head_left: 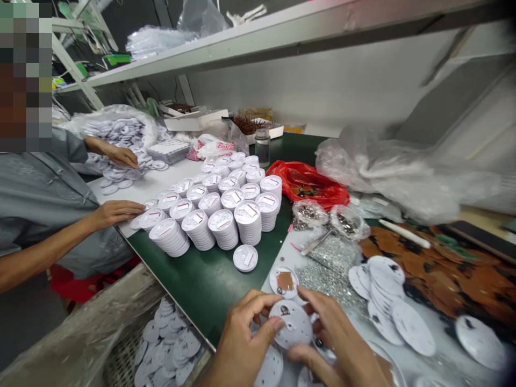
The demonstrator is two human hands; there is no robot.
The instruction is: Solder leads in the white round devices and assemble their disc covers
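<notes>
Right now the person's left hand [244,336] and right hand [336,341] are bent in toward each other at the near edge of the bench, with a white disc [291,324] held between them. The left hand comes up from below, its thumb lying along the disc's lower left edge and its fingers curled over the top. The right hand comes in from the other side, its fingers spread and bent around the right rim, with one finger running under the disc. Neither hand is wide open; together they pinch the disc by its edges, its face tipped up to show a small dark mark.

Just above it, a second disc with a brown square patch [284,281] lies flat. To the right sits a fanned pile of white discs [382,285], beside a clear bag of glittering silver bits [332,257] and two small clear bags of metal studs [309,212]. Farther along, rows of stacked discs [209,226] stand on the green bench top [201,290]. Across from them, a co-worker's one hand [121,156] rests on a heap of loose discs [119,174], while the other hand [116,212] lies flat beside the stacks.
</notes>
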